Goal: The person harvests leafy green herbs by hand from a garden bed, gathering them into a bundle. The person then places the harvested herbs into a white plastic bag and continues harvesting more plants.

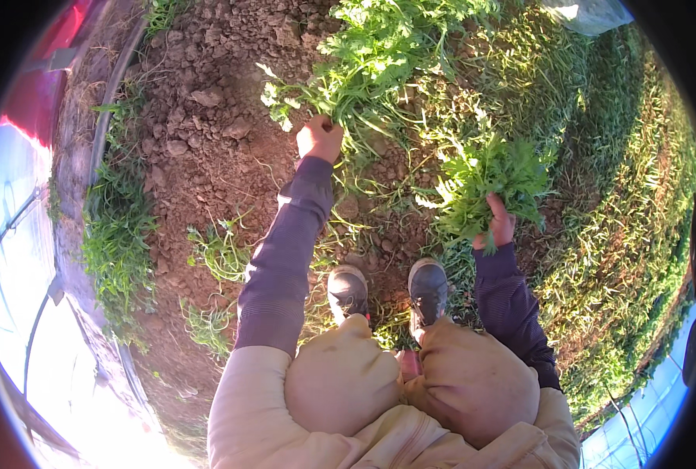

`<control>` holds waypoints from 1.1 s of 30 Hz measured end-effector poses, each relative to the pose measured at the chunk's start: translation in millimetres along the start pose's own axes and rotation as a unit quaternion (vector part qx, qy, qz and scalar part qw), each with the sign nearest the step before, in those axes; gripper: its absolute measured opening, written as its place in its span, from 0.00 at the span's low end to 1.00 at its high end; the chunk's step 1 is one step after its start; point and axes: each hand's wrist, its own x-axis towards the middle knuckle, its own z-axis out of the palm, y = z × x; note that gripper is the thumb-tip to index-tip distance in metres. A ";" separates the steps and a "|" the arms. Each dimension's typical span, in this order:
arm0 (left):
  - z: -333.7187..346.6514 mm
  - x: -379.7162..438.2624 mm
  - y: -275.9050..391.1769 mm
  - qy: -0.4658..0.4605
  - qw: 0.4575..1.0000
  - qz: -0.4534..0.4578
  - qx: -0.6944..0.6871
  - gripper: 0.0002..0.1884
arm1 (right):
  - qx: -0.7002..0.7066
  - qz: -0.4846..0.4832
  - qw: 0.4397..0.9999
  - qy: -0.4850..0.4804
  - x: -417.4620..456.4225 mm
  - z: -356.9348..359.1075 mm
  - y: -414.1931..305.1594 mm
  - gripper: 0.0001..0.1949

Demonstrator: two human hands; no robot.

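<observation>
My left hand [320, 139] reaches forward to the near edge of a patch of leafy green plants [377, 64] growing in the soil. Its fingers are curled around stems at the base, and the fingertips are partly hidden. My right hand [497, 225] grips a bunch of cut leafy greens [494, 176] with lobed, jagged leaves. The thumb lies across the bunch, and the leaves spread forward above the ground. Both my forearms are in dark sleeves.
My shoes [427, 290] stand on the ground between bent knees. Brown clods of soil [225, 99] lie to the left, with low weeds [119, 234] along a plastic wall [13, 264]. Cut stalks and grass [606, 234] cover the right. A clear plastic bag [594, 16] is at top right.
</observation>
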 end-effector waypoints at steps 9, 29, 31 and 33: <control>10.1 -28.3 -4.1 -0.087 0.918 -0.052 -0.383 0.07 | 0.037 -0.016 0.999 0.029 -0.7 -0.7 4.0 0.10; -161.1 -108.3 -139.3 0.192 0.810 -0.294 -0.469 0.12 | -0.080 -0.074 0.992 -0.070 24.5 -51.7 35.6 0.12; -138.8 -110.7 -119.0 0.162 0.934 -0.179 -0.262 0.15 | -0.159 -0.130 0.976 -0.069 30.5 -60.0 46.6 0.13; -121.1 -98.2 -84.6 0.047 0.993 -0.064 0.090 0.13 | -0.084 -0.054 0.994 -0.053 28.9 -52.3 46.6 0.13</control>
